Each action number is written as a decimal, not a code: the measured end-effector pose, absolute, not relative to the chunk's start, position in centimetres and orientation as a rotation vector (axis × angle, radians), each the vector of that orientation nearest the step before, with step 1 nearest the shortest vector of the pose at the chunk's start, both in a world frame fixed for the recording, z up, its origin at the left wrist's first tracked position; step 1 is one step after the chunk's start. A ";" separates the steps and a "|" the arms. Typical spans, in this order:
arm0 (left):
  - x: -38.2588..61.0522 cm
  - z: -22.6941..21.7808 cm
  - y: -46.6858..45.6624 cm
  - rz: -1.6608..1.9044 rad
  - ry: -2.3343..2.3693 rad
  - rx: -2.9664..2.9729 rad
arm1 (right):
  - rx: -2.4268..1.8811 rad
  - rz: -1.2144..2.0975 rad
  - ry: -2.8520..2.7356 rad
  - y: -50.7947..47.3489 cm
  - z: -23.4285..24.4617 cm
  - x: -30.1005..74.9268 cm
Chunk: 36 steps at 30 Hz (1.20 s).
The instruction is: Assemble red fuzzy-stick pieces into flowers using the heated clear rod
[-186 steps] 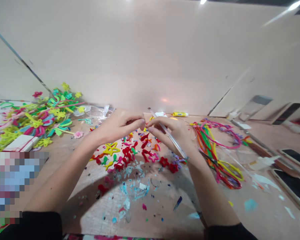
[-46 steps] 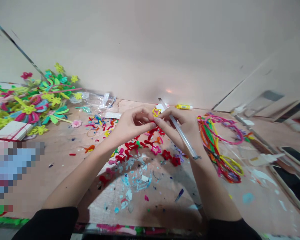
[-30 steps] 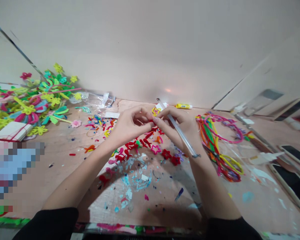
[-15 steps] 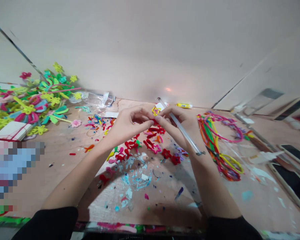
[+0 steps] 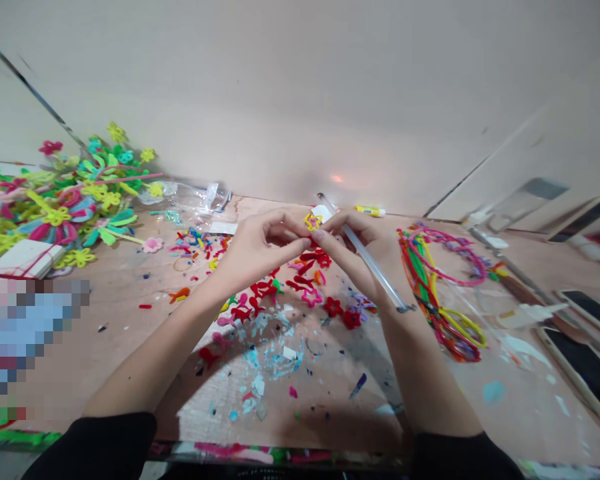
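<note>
My left hand (image 5: 270, 240) and my right hand (image 5: 365, 247) meet at their fingertips above the middle of the table. Between the pinched thumbs and fingers shows a small yellow pipe-cleaner flower (image 5: 313, 221), partly hidden by the fingertips. A clear, pen-like tube (image 5: 375, 267) lies slantwise across my right hand, tucked between its fingers, one end reaching past the knuckles and the other lying toward the wrist. Below the hands are scattered red pipe-cleaner pieces (image 5: 264, 288) and red flowers (image 5: 333, 307).
Finished pipe-cleaner flowers (image 5: 55, 213) are heaped at the left, beside a white box (image 5: 27, 259). Bundled pipe cleaners (image 5: 425, 280) lie right, near phones (image 5: 585, 367). A yellow glue stick (image 5: 370, 211) rests by the wall; paper scraps (image 5: 275, 353) litter the front.
Both hands stay together in nearly the same place. The yellow flower and the clear tube have shifted very slightly to the right in the view.
</note>
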<state>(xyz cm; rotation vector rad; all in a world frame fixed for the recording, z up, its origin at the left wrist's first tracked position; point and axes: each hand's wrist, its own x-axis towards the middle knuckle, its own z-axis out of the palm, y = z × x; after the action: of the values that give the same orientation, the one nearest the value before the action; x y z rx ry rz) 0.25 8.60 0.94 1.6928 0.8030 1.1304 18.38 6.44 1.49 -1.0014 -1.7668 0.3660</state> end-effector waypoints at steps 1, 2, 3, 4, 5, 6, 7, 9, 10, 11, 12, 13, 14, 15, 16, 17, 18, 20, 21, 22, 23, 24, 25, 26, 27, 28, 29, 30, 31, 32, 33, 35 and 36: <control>0.3 0.9 8.6 1.138 0.796 1.690 | -1.005 0.369 -1.763 6.5 1.5 18.4; 0.3 0.9 8.6 1.144 0.789 1.688 | -1.014 0.371 -1.758 6.5 1.4 18.4; 0.3 0.9 8.5 1.151 0.784 1.687 | -1.023 0.374 -1.754 6.5 1.4 18.4; 0.4 0.9 8.5 1.155 0.778 1.686 | -1.031 0.376 -1.751 6.6 1.4 18.4; 0.4 0.9 8.4 1.156 0.775 1.683 | -1.035 0.376 -1.748 6.6 1.3 18.4; 0.4 0.9 8.4 1.155 0.775 1.680 | -1.037 0.376 -1.746 6.6 1.3 18.4; 0.5 1.0 8.3 1.153 0.775 1.676 | -1.037 0.373 -1.743 6.6 1.3 18.4; 0.5 1.1 8.2 1.150 0.776 1.668 | -1.033 0.372 -1.742 6.7 1.3 18.4; 0.6 1.2 8.2 1.148 0.778 1.665 | -1.032 0.374 -1.742 6.6 1.3 18.4; 0.6 1.2 8.1 1.147 0.780 1.662 | -1.032 0.378 -1.739 6.6 1.3 18.3; 0.6 1.2 8.1 1.146 0.782 1.660 | -1.033 0.382 -1.738 6.6 1.3 18.3; 0.6 1.2 8.0 1.147 0.783 1.658 | -1.034 0.383 -1.738 6.5 1.3 18.3; 0.6 1.3 8.0 1.148 0.785 1.656 | -1.035 0.380 -1.740 6.5 1.3 18.2; 0.6 1.3 8.0 1.150 0.788 1.655 | -1.038 0.375 -1.742 6.4 1.3 18.2; 0.6 1.3 8.0 1.155 0.793 1.656 | -1.041 0.368 -1.745 6.4 1.3 18.2; 0.6 1.3 8.0 1.159 0.799 1.659 | -1.045 0.364 -1.746 6.4 1.4 18.1; 0.6 1.3 8.0 1.163 0.805 1.664 | -1.049 0.361 -1.747 6.4 1.4 18.1; 0.7 1.3 8.0 1.172 0.813 1.678 | -1.049 0.361 -1.751 6.4 1.4 18.1; 0.7 1.3 8.0 1.179 0.815 1.686 | -1.043 0.359 -1.754 6.4 1.4 18.1; 0.7 1.3 8.0 1.192 0.816 1.698 | -1.035 0.357 -1.756 6.4 1.3 18.0; 0.8 1.3 8.0 1.207 0.818 1.714 | -1.027 0.356 -1.756 6.4 1.3 18.0; 0.8 1.3 8.0 1.223 0.823 1.733 | -1.021 0.358 -1.755 6.5 1.3 18.0; 0.8 1.3 8.0 1.237 0.829 1.753 | -1.019 0.363 -1.753 6.5 1.3 18.0; 0.9 1.3 8.0 1.245 0.835 1.768 | -1.021 0.369 -1.752 6.5 1.3 17.9; 0.9 1.4 8.0 1.247 0.840 1.775 | -1.025 0.369 -1.751 6.5 1.3 17.9; 0.9 1.4 7.9 1.242 0.844 1.775 | -1.028 0.360 -1.745 6.4 1.4 17.8; 0.8 1.5 7.9 1.234 0.846 1.768 | -1.029 0.338 -1.729 6.3 1.5 17.8; 0.8 1.6 7.9 1.226 0.846 1.755 | -1.028 0.302 -1.706 6.2 1.6 17.7; 0.7 1.6 7.9 1.219 0.845 1.739 | -1.021 0.256 -1.679 6.0 1.8 17.7; 0.6 1.7 7.9 1.210 0.842 1.722 | -1.010 0.205 -1.654 5.9 2.0 17.7; 0.6 1.8 8.0 1.203 0.837 1.701 | -0.989 0.147 -1.643 5.7 2.3 17.8; 0.4 1.9 8.0 1.185 0.819 1.654 | -0.914 0.022 -1.705 5.4 2.6 18.0; 0.3 2.0 8.0 1.173 0.810 1.636 | -0.867 -0.040 -1.773 5.3 2.8 18.2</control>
<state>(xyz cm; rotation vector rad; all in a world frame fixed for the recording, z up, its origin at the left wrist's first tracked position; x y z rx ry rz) 0.32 8.01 1.96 1.6365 0.8099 1.1734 18.17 5.32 2.76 -0.8673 -1.7729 -0.0397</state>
